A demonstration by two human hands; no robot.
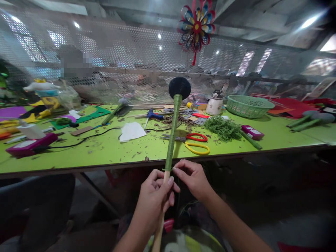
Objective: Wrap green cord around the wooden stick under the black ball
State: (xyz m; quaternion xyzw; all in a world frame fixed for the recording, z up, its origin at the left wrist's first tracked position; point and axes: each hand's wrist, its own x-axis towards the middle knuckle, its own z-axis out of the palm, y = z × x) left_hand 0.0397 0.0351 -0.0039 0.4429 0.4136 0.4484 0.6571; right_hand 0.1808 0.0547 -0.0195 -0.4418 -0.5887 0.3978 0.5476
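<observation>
Stick is grasped by left hand, in open room at six o'clock of tabletop edge; right hand's hold I cannot tell.

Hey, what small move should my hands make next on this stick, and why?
Probably have your right hand carry the green wrapping one turn farther down the stick: the wrapping ends beside that hand, the stick below looks bare, and your left hand holds it.
</observation>
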